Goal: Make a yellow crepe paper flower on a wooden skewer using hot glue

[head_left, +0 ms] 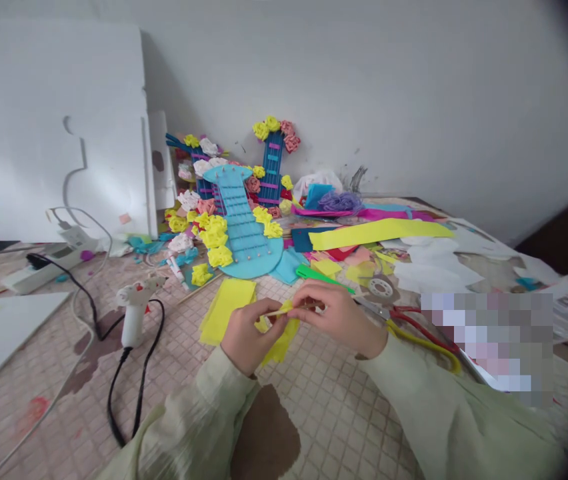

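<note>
My left hand (244, 333) and my right hand (337, 313) meet low in the middle of the view, both pinched on a yellow foam strip (280, 330) that hangs down between them. The fingers of both hands are closed round it. A thin stick-like piece shows at the fingertips of my right hand. A flat yellow foam sheet (227, 307) lies on the table just behind my left hand. Further back stands a blue foam guitar model (241, 220) trimmed with yellow, pink and white paper roses.
A white glue gun (137, 307) with a black cord lies to the left, near a power strip (44, 263). White foam boards (59, 127) lean on the wall. Coloured foam scraps, a long yellow strip (379, 232), a tape roll (380, 288) and red-and-yellow-handled scissors (414, 327) crowd the right.
</note>
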The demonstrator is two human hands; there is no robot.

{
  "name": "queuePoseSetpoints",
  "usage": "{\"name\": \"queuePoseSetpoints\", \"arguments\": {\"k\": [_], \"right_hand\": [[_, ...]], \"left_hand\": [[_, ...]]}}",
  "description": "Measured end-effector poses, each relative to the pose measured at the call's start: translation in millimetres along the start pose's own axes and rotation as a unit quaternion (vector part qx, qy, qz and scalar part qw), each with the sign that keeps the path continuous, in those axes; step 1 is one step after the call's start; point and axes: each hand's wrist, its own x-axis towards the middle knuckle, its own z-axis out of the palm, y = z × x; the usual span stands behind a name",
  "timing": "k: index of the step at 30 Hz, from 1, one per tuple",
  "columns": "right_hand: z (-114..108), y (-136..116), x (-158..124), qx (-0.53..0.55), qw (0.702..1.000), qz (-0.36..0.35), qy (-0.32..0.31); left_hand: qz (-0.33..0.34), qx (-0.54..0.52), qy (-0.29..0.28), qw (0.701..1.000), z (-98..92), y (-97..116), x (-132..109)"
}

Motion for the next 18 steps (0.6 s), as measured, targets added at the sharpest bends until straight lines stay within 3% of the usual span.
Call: {"name": "queuePoseSetpoints", "arguments": {"k": [4, 9, 18], "right_hand": [[-2, 3, 0, 0.014, 1.000, 0.004, 0.010], [-3, 5, -6, 0.018, 0.999, -0.011, 0.050], [1, 10, -16, -0.020, 0.993, -0.068, 0.092]], "left_hand": [[-0.047, -0.062, -0.034, 0.996, -0.9, 0, 1], [-0.124, -0.204, -0.100, 0.966, -1.1, -6, 3], [-0.071, -0.147, -0.145, 0.976, 0.0, 2, 0]]}}
